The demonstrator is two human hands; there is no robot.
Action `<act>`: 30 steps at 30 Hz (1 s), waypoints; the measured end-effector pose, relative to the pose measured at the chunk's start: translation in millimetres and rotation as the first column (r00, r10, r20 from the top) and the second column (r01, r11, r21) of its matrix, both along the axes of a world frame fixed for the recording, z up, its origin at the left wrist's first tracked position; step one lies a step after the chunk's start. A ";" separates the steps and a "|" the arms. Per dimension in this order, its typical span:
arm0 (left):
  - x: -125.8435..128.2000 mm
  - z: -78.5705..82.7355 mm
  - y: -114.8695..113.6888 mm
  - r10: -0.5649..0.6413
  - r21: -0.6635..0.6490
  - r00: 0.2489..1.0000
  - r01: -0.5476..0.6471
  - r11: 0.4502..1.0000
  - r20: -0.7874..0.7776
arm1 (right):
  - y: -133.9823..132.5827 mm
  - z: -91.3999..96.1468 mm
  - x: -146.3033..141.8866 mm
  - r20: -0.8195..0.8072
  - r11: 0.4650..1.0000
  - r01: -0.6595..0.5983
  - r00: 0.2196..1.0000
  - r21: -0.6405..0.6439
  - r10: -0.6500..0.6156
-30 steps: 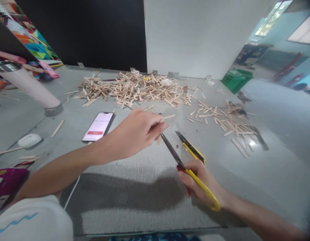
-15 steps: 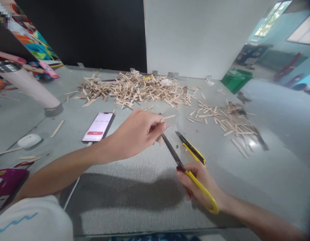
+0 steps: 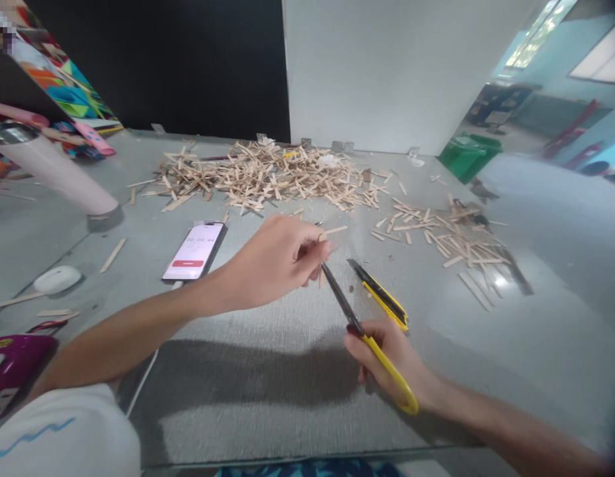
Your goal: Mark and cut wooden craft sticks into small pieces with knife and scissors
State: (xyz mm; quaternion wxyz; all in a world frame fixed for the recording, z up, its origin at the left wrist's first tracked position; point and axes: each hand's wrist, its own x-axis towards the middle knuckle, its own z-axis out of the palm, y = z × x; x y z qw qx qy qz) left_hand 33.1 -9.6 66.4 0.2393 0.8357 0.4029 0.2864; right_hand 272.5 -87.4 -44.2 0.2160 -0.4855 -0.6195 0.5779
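My left hand is closed in a pinch on a thin wooden stick above the grey table. My right hand grips yellow-handled scissors, whose dark blades point up and left and meet the stick at my left fingertips. A yellow utility knife lies on the table just right of the blades.
A big heap of wooden sticks lies at the back, a smaller heap at the right. A phone with a lit screen lies left of my hand. A pink tumbler, a white puck and a purple tool are at the left.
My right hand and the scissors have shifted slightly left and up. The left hand stays pinched on the stick, almost still.
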 end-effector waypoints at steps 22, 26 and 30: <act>1.4 -7.3 5.0 0.013 0.193 0.992 0.012 0.981 -0.127 | 0.2 15.6 -2.6 0.067 1.000 0.022 0.998 -0.019 -0.020; -1.0 -8.4 5.4 0.045 0.267 0.971 0.020 0.963 -0.237 | 1.2 16.1 -1.1 0.007 0.996 -0.007 1.000 -0.087 0.007; -3.0 -5.3 7.9 0.020 0.177 0.983 0.013 0.984 -0.182 | 5.3 13.8 2.1 -0.018 0.993 -0.038 0.999 -0.110 0.036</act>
